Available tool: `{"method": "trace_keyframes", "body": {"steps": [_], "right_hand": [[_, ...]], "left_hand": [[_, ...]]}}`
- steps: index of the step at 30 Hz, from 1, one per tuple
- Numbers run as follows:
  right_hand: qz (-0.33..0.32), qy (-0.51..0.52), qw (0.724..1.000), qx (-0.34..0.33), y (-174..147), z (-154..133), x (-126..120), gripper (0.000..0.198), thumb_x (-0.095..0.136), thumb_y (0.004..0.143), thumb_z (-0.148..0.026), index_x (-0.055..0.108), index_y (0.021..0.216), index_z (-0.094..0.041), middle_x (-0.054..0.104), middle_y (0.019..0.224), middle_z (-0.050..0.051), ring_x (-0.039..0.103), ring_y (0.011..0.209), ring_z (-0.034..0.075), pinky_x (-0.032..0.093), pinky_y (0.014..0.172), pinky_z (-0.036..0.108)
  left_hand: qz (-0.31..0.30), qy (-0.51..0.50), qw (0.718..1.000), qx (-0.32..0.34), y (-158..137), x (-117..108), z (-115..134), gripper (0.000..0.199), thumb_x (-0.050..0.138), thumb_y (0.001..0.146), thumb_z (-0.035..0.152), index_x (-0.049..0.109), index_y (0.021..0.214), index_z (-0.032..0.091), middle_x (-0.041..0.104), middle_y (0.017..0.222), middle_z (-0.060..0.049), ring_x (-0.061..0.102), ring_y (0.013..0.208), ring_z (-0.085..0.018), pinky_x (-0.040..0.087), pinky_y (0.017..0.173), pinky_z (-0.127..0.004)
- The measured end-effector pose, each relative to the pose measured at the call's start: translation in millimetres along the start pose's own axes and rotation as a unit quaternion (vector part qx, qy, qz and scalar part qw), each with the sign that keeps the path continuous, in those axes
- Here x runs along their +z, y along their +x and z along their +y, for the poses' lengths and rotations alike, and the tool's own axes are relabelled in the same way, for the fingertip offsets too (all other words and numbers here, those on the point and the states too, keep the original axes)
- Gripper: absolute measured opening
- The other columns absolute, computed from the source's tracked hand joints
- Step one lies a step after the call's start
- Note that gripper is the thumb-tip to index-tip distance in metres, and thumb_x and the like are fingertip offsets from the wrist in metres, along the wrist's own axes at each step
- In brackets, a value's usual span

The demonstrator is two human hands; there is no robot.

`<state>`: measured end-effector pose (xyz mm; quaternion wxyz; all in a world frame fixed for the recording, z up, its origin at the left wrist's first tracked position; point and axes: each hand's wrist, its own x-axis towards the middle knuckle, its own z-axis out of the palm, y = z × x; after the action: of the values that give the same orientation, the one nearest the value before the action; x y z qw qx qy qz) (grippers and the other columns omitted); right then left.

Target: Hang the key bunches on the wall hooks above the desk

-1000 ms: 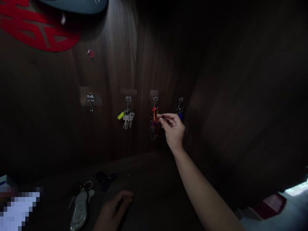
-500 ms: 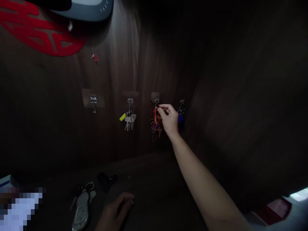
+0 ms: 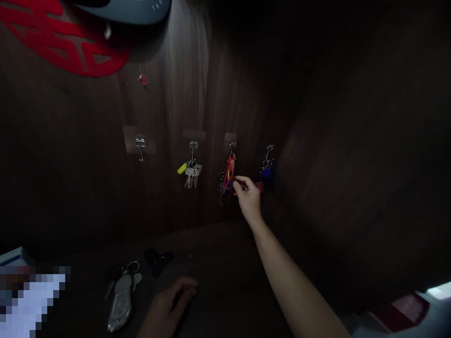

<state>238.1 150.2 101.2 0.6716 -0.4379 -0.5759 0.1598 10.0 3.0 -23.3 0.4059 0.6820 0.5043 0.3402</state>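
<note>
A bunch of keys [image 3: 229,173] with a red cord and yellow and blue parts hangs from a wall hook. My right hand [image 3: 249,199] pinches the right edge of this bunch between thumb and fingers; its fingertips are partly hidden. Low in the picture, my left hand [image 3: 172,303] rests over the dark shelf, fingers bent and thumb apart, holding nothing I can see. To its left lie a silver key fob [image 3: 120,303] on a ring with keys and a black item [image 3: 157,260] too dark to make out.
Silver keys with a yellow tag [image 3: 182,168] hang left of the red-corded bunch. A blue tag [image 3: 266,172] hangs on the right hook. A bare hook [image 3: 141,143] is farther left. Above are a red paper cutout [image 3: 88,58] and a cap [image 3: 141,14].
My right hand has moved down from the hook to the lower part of the red-corded bunch. My left hand has stayed nearly still. The view has shifted slightly.
</note>
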Motion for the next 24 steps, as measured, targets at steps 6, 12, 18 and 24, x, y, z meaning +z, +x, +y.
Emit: {"method": "trace_keyframes", "body": {"steps": [6,12,18,24], "right_hand": [[0.013,0.021,0.999,0.046,-32.6,14.9,0.5,0.026,0.06,0.077,-0.035,0.059,0.096,-0.017,0.065,0.09,0.005,0.062,0.08,0.016,0.05,0.064,0.027],[0.005,-0.091,0.995,-0.033,-82.2,24.4,4.3,0.015,0.048,0.086,-0.026,0.06,0.093,-0.019,0.063,0.089,0.005,0.06,0.081,0.016,0.049,0.071,0.029],[-0.441,-0.171,0.87,-0.14,-123.0,23.3,19.6,0.022,0.049,0.088,-0.017,0.067,0.098,-0.024,0.068,0.095,0.002,0.058,0.092,0.015,0.046,0.083,0.029],[-0.49,-0.257,0.814,-0.177,-127.9,31.6,29.8,0.026,0.047,0.09,-0.017,0.065,0.108,-0.024,0.066,0.106,0.003,0.054,0.1,0.018,0.043,0.087,0.033]], "left_hand": [[-0.008,-0.001,1.0,0.002,0.0,1.7,-3.6,0.02,0.048,0.087,0.034,0.065,0.095,0.027,0.073,0.09,0.004,0.067,0.086,-0.015,0.048,0.079,-0.02],[-0.014,-0.013,1.0,0.005,0.0,-0.4,1.1,0.02,0.047,0.087,0.032,0.066,0.094,0.027,0.073,0.091,0.004,0.067,0.088,-0.015,0.047,0.078,-0.02],[-0.013,-0.018,1.0,0.013,-1.2,-1.3,0.9,0.02,0.047,0.088,0.031,0.066,0.095,0.027,0.073,0.09,0.004,0.067,0.088,-0.015,0.047,0.078,-0.02],[-0.019,-0.02,1.0,0.014,-1.5,-1.4,2.4,0.021,0.046,0.088,0.028,0.066,0.095,0.027,0.073,0.091,0.004,0.066,0.088,-0.015,0.047,0.08,-0.021]]}}
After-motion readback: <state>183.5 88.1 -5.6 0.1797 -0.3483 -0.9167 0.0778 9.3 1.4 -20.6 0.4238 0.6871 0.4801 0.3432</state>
